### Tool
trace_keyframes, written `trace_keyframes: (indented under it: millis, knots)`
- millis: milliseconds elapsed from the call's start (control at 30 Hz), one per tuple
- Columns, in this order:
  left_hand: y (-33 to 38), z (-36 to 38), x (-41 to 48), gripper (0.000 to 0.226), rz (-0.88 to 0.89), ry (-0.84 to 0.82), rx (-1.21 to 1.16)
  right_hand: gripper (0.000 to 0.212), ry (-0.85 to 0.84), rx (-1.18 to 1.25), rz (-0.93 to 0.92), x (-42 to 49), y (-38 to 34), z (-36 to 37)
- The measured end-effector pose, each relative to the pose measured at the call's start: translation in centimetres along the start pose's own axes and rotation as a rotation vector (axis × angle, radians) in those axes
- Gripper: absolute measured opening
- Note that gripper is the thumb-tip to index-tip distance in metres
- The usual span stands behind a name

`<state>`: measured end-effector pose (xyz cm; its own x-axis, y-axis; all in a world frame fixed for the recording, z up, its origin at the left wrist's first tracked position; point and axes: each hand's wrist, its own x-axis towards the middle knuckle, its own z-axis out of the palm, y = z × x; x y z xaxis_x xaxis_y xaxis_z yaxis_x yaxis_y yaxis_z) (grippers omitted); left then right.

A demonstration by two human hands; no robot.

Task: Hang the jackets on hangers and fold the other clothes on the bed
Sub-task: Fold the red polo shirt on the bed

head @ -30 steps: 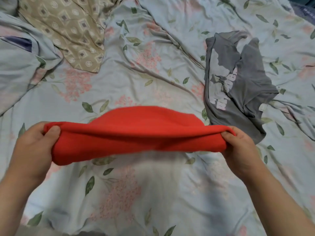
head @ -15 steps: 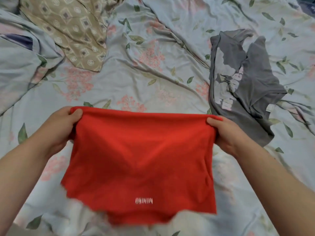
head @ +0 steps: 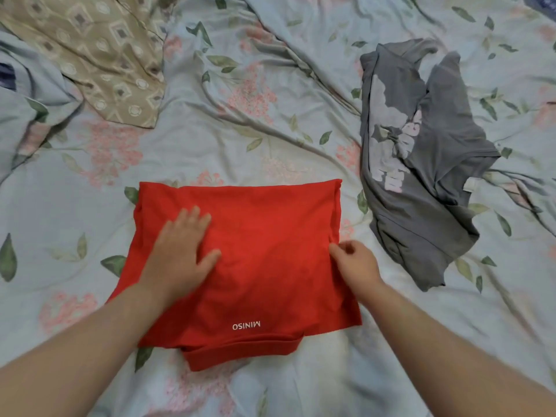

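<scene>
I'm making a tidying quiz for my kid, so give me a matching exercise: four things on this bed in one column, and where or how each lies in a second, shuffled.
1. red folded garment with white lettering
2. grey crumpled T-shirt with pale print
3. beige diamond-patterned cloth
4. left hand

A. bunched at far left
B. pressing flat on the red garment
C. lying to the right
D. laid nearest the person

Pairs: 1-D, 2-C, 3-A, 4-B

Bare left hand (head: 183, 251) and right hand (head: 355, 263), bare forearms (head: 90, 335).
</scene>
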<state>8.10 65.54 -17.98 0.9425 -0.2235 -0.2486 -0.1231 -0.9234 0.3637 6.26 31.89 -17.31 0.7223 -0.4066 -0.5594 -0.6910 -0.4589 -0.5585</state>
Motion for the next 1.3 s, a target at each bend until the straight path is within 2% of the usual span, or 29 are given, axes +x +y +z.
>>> trace_keyframes:
  millis: [67, 100, 133, 200, 267, 333, 400, 467, 500, 533, 600, 667, 767, 833, 933, 1067, 1167, 1233, 1300]
  knots:
    - [0.7, 2.4, -1.5, 0.091, 0.013, -0.226, 0.249, 0.024, -0.021, 0.017, 0.014, -2.0, 2.3, 0.1]
    - [1.2, 3.0, -1.5, 0.091, -0.031, -0.274, 0.32, 0.025, -0.041, 0.056, 0.033, -2.7, 3.0, 0.1]
    - [2.1, 3.0, -1.4, 0.087, -0.094, -0.254, 0.308, 0.026, -0.063, 0.118, 0.063, -3.4, 3.6, 0.1]
    - [5.6, 2.4, 0.0, 0.073, -0.134, -0.055, 0.139, 0.025, -0.096, 0.235, 0.127, -4.4, 4.2, -0.1]
    - [10.3, 2.3, 2.1, 0.061, -0.016, 0.053, -0.014, 0.02, -0.106, 0.283, 0.152, -5.5, 4.3, -0.2]
    - [15.3, 2.4, 4.5, 0.058, 0.027, -0.096, -0.182, 0.016, -0.109, 0.335, 0.116, -6.8, 3.7, 0.1]
    - [19.0, 2.6, 6.9, 0.073, -0.072, -0.304, -0.326, 0.024, -0.14, 0.376, 0.034, -8.1, 2.4, 0.6]
    - [20.8, 2.6, 8.8, 0.09, -0.165, -0.334, -0.308, 0.03, -0.175, 0.389, -0.037, -9.2, 0.9, 1.1]
    - [21.0, 2.6, 9.2, 0.09, -0.174, -0.312, -0.249, 0.03, -0.194, 0.398, -0.062, -9.6, 0.1, 1.4]
    - [20.7, 2.4, 9.4, 0.081, -0.161, -0.275, -0.18, 0.033, -0.216, 0.408, -0.085, -9.9, -0.6, 1.7]
    - [19.3, 1.5, 9.5, 0.046, -0.11, -0.189, -0.146, 0.039, -0.269, 0.403, -0.142, -10.5, -1.8, 2.5]
    - [16.8, -0.3, 9.6, 0.022, -0.084, -0.149, -0.282, 0.046, -0.321, 0.375, -0.19, -11.2, -3.1, 3.6]
    - [11.5, -3.9, 9.1, 0.009, -0.168, -0.161, -0.59, 0.069, -0.38, 0.308, -0.225, -12.4, -5.1, 6.0]
    - [7.2, -5.6, 7.9, 0.014, -0.323, -0.13, -0.776, 0.078, -0.433, 0.275, -0.263, -13.5, -6.9, 8.1]
    - [1.0, -7.0, 5.1, 0.015, -0.519, 0.002, -0.938, 0.076, -0.507, 0.214, -0.351, -15.1, -10.1, 12.3]
    - [-4.7, -7.7, 2.4, 0.016, -0.666, 0.136, -0.935, 0.063, -0.668, 0.261, -0.351, -17.6, -13.2, 18.2]
    - [-7.0, -7.1, -0.6, 0.021, -0.742, 0.272, -0.85, 0.066, -0.772, 0.157, -0.312, -18.5, -12.8, 20.0]
    - [-7.7, -5.7, -4.0, 0.031, -0.841, 0.287, -0.734, 0.046, -0.634, 0.121, -0.376, -18.4, -11.3, 19.2]
    - [-7.7, -3.7, -7.9, 0.027, -0.869, 0.153, -0.779, 0.029, -0.35, 0.11, -0.355, -17.8, -9.1, 17.6]
